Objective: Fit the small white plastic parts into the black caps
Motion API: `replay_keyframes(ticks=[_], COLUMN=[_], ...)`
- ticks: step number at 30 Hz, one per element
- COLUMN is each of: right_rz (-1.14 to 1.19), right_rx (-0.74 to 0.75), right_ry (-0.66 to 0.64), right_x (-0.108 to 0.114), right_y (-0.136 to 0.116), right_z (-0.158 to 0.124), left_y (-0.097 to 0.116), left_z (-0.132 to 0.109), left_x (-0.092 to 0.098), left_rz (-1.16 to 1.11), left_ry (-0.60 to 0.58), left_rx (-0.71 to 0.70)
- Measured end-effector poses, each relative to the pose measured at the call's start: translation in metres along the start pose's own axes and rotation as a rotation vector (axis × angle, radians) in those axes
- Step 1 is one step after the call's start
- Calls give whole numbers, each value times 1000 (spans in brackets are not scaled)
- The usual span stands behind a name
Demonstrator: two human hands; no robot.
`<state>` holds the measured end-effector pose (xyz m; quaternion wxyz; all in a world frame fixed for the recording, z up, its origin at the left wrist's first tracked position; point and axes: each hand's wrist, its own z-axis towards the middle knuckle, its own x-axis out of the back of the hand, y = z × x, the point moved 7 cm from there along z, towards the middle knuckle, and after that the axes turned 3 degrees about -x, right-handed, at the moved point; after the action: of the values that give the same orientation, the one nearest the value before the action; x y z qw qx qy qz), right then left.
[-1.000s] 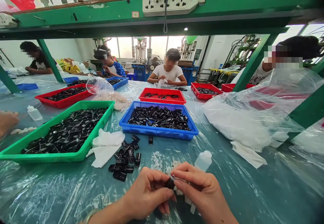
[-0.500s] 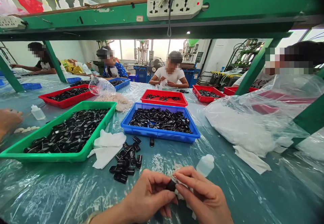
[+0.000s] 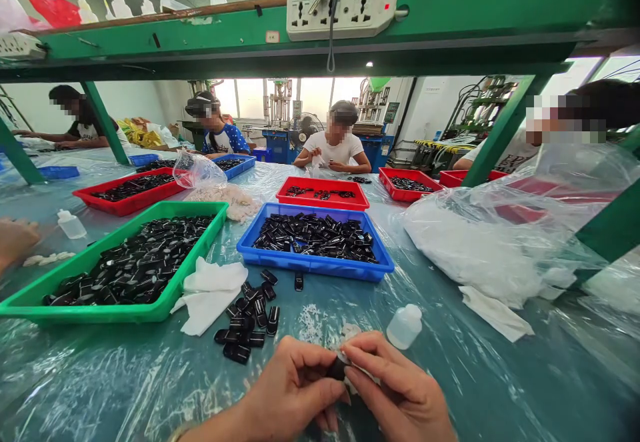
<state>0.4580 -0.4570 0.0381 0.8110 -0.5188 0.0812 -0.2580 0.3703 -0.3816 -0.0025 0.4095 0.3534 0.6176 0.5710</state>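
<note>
While your left hand (image 3: 293, 389) pinches the black part (image 3: 337, 369), your right hand (image 3: 400, 389) fingers grip it too, near the bottle (image 3: 404, 326)

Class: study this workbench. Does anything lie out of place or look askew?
Yes. A heap of black parts lies loose on the table cover beside the white cloth, and a single black part sits outside the blue tray.

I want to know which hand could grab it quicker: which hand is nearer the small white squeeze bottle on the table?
Right. The right hand sits just below the bottle; the left hand is farther off, to its lower left.
</note>
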Motion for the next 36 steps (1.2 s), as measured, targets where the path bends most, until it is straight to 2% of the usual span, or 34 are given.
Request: replay_keyframes(ticks=[3,8,14,18,33,36], right_rz=[-24,-73,-51,-66,-90,-62], right_rx=[2,92,8,-14,43,37], right_ry=[-6,-42,-24,-67,-64,-13], right_x=[1,1,1,-1,-4,-4], right_y=[2,1,7,10,4,4], right_z=[0,-1,-2,-2,-2,-3], left_y=[-1,0,1,-2,-5,-5], left_z=[1,1,1,0,0,0], left_x=[1,0,-1,-2,-2,-2], left_rz=[0,-9,12,3,2,6], left_ry=[-1,-4,13,11,41,48], left_rx=[-3,-14,-20,-11,15,14])
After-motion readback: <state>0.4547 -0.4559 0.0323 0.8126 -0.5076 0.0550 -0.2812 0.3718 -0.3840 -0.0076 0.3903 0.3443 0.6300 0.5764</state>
